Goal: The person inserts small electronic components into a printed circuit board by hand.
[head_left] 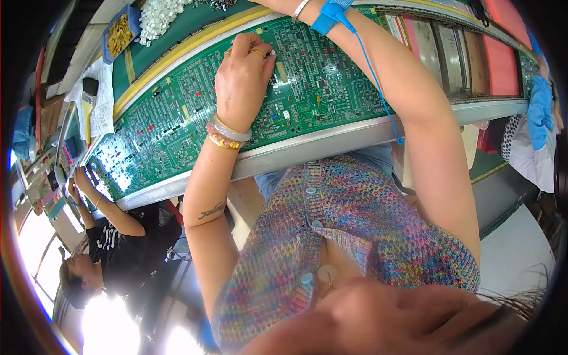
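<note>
Pressing down w/ your left hand (239, 83), fingers bunched together on a small component at the top edge of the green circuit board (307, 89) lying on the conveyor rail (331, 139). Board looks mostly populated; bare pads remain near centre. Right hand runs out of frame past the blue wrist strap (328, 15), so can't tell its fingers.

Left hand (241, 77) rests on the green circuit board (307, 89), fingertips pressed to its upper edge. Right hand is out of frame at the top; its wrist carries a blue strap (329, 15) with cord. White parts (158, 18) lie beyond. Another person (106, 236) works at left.
</note>
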### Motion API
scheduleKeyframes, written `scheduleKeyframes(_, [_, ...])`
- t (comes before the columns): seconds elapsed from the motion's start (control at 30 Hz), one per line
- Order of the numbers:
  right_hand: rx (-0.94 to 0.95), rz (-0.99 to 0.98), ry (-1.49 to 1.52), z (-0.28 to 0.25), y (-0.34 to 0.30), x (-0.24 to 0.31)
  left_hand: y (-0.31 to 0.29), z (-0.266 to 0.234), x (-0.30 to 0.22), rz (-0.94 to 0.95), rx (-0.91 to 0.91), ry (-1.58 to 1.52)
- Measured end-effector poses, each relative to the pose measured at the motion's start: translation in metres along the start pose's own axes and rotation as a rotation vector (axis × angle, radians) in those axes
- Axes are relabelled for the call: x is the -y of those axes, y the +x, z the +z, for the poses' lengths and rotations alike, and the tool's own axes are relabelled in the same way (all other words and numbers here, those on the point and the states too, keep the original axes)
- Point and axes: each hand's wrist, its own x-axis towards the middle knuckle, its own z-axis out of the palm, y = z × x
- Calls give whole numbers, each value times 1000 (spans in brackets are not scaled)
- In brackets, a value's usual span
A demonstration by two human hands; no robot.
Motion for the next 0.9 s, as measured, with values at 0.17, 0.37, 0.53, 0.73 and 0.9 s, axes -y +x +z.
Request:
scheduleKeyframes(0.17, [-100,-128,9,-4,-8,-9,5,5,-8,128,-63,92])
scheduleKeyframes(0.37, [14,-117,131,-4,-20,5,-8,-3,7,112,-63,120])
scheduleKeyframes(0.53, [119,35,83,-54,-43,19,24,-55,81,-203,-371,93])
scheduleKeyframes(0.73, [193,-179,183,-22,-49,57,28,-67,191,-412,-175,338])
scheduleKeyframes(0.9, [159,-322,130,20,-45,77,41,-66,166,-416,-121,384])
